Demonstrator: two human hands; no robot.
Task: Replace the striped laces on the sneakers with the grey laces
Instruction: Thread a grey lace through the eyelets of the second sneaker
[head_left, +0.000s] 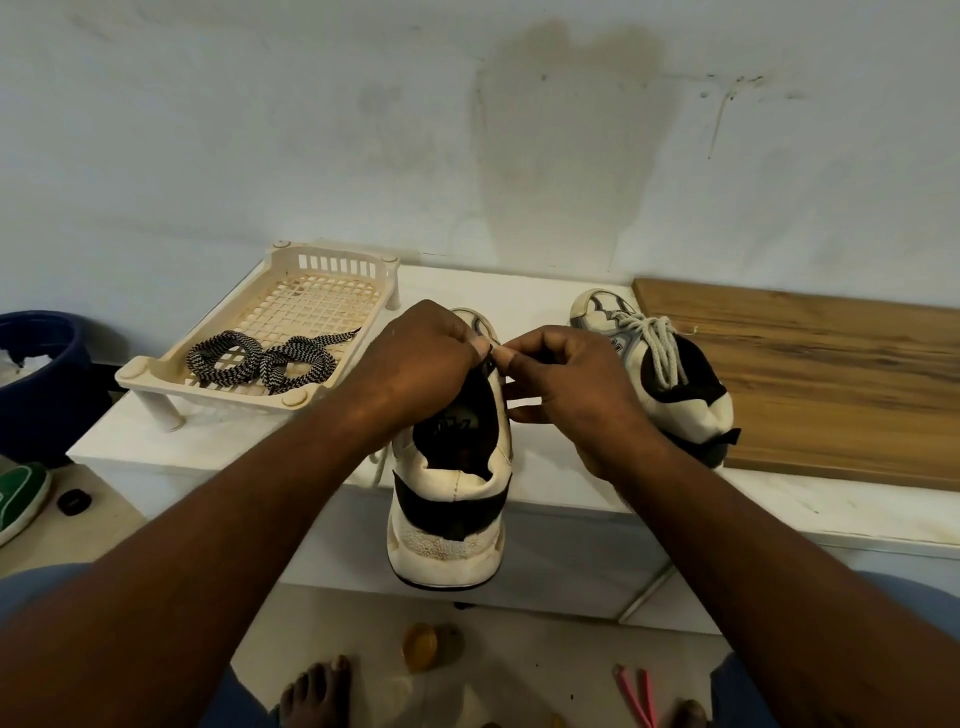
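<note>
On the white shelf (545, 291) by the wall, a wooden board (831, 374) lies at the right and a cream tray (156, 366) stands at the left. The far sneaker (691, 410) has grey laces (652, 338) in it. The near sneaker (447, 525) hangs its heel over the edge. The left hand (415, 353) and right hand (576, 374) both pinch its top edge, fingertips touching. A pale lace (379, 462) hangs beside it. The striped laces (260, 358) lie curled in the tray.

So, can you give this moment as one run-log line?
lacing near sneaker | left hand pinches its collar | right hand pinches grey lace | far sneaker laced | striped laces in tray
</note>
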